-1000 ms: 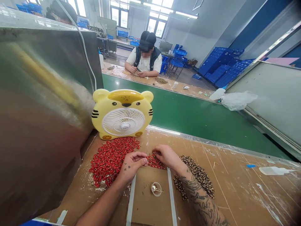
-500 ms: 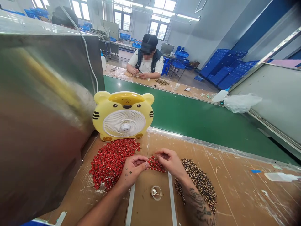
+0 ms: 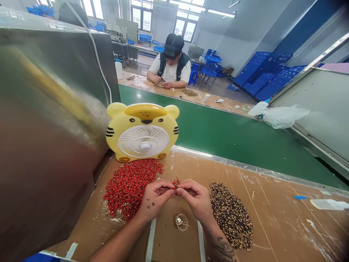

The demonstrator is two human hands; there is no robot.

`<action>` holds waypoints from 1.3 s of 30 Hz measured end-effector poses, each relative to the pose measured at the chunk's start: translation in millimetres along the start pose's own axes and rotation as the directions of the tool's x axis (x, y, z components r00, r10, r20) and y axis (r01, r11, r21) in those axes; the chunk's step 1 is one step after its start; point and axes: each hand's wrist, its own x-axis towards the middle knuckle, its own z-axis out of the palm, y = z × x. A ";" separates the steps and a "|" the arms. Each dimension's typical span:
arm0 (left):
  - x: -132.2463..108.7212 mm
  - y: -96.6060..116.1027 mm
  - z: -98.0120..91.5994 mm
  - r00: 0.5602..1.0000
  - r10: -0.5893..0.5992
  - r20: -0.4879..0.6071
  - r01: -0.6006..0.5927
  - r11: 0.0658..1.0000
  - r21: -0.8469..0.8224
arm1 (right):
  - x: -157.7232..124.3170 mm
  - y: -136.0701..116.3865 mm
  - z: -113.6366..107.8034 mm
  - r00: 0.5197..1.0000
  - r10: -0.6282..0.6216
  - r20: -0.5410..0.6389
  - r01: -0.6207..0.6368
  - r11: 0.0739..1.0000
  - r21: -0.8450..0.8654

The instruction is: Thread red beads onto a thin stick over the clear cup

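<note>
The left hand [image 3: 155,198] and right hand [image 3: 195,199] sit close together above the surface [image 3: 272,222], curled inward with the fingertips meeting. Between them they pinch a small red cluster [image 3: 176,184] of tiny pieces, too small to identify. Just left of the left hand lies a broad red pile [image 3: 128,189] of similar pieces flecked with black, and its edge almost meets that hand. Right of the right hand is a long speckled pile [image 3: 231,214] of dark and tan pieces. Below the hands, a small round transparent cup [image 3: 181,222] stands between two white strips [image 3: 151,240] [image 3: 201,242] fixed to the cardboard-covered surface. Beyond the red pile stands a yellow tiger-shaped fan [image 3: 143,134] with a white grille; a small mark on its forehead is too small to read. A steel panel [image 3: 46,109] rises on the left, and a green conveyor belt [image 3: 218,136] runs past the far edge of the surface. Across the belt, a co-worker [image 3: 170,62] in a cap and dark vest works with both hands at a facing bench, beside a white bottle [image 3: 119,69]. Blue crates [image 3: 263,74] are stacked farther back.
</note>
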 end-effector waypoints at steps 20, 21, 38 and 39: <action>-1.6 0.2 -0.9 0.999 0.054 -0.008 -0.052 0.987 0.150 | -6.4 3.4 10.1 0.999 -0.004 -0.052 -0.002 0.993 -0.119; -1.5 0.2 -1.0 0.998 0.056 -0.012 -0.053 0.988 0.148 | -6.4 2.3 10.7 0.998 -0.008 -0.057 0.001 0.993 -0.119; -4.2 -2.8 -1.7 1.000 -0.005 -0.018 0.007 0.990 0.141 | -3.1 -15.5 -4.1 0.986 -0.102 0.129 0.135 0.950 -0.282; -4.5 -2.7 -2.4 1.000 0.008 -0.008 -0.006 0.988 0.155 | -3.1 -16.0 -3.4 0.986 -0.101 0.130 0.134 0.952 -0.275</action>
